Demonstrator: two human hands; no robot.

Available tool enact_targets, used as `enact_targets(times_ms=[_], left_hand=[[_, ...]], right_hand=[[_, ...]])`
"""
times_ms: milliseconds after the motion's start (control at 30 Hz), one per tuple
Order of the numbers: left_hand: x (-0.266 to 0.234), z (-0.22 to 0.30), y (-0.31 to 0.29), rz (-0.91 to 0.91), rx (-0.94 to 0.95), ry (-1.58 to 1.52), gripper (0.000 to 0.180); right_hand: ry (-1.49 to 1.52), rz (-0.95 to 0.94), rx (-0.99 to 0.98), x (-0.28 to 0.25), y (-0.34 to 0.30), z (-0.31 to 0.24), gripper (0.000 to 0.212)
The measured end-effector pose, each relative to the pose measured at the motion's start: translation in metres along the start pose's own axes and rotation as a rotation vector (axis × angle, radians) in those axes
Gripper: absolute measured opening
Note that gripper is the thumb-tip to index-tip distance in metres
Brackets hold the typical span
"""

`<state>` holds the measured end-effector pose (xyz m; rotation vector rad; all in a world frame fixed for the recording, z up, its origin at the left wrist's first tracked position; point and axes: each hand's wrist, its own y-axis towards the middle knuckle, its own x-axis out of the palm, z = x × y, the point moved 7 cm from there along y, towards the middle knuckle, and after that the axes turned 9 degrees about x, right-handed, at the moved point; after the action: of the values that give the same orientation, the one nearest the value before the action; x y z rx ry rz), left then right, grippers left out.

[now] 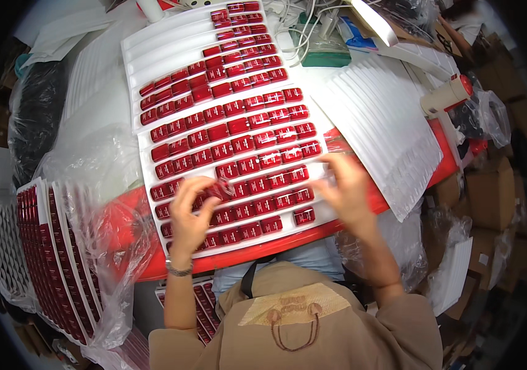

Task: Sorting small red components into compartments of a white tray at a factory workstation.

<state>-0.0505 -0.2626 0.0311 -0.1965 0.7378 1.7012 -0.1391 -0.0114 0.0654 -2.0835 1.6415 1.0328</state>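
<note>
Rows of small glossy red rectangular pieces with pale print fill a white ribbed tray point(145, 161) in front of me. My left hand point(192, 209) reaches over the tray's lower left part. Its thumb and fingers are closed on a small red piece point(220, 190), held tilted above the rows. The hand hides some pieces beneath it. My right hand point(347, 191) is slightly blurred at the tray's right edge, thumb and fingers apart, with nothing visible between them. Near it, a single red piece point(304, 215) sits in the nearest row, with a gap to its left.
A second white tray point(152, 52), partly filled with red pieces, adjoins at the far side. Ribbed white trays point(381, 117) lie stacked at right beside a cream and red device point(447, 95). Filled trays point(53, 259) in clear plastic stand at left. Cardboard boxes point(489, 197) line the right.
</note>
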Motion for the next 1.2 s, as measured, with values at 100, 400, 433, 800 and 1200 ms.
enact_targets(times_ms=[100,400,433,800,1200], left_hand=[[-0.016,-0.011,0.01,-0.064,0.083,0.535,0.028],[-0.027,-0.026,0.01,-0.075,0.062,0.502,0.038],[-0.034,-0.032,0.007,-0.075,0.061,0.502,0.038],[-0.056,-0.035,-0.005,0.108,0.035,0.387,0.029],[0.042,0.032,-0.017,0.125,-0.082,-0.479,0.036]], right_hand=[[-0.539,0.186,0.19,-0.077,-0.019,0.068,0.03],[-0.552,0.088,0.247,-0.094,-0.034,0.128,0.025],[-0.476,0.066,0.213,-0.094,-0.03,0.123,0.021],[-0.584,-0.017,0.319,-0.115,-0.017,0.168,0.013],[0.367,-0.076,-0.329,0.029,-0.015,-0.082,0.018]])
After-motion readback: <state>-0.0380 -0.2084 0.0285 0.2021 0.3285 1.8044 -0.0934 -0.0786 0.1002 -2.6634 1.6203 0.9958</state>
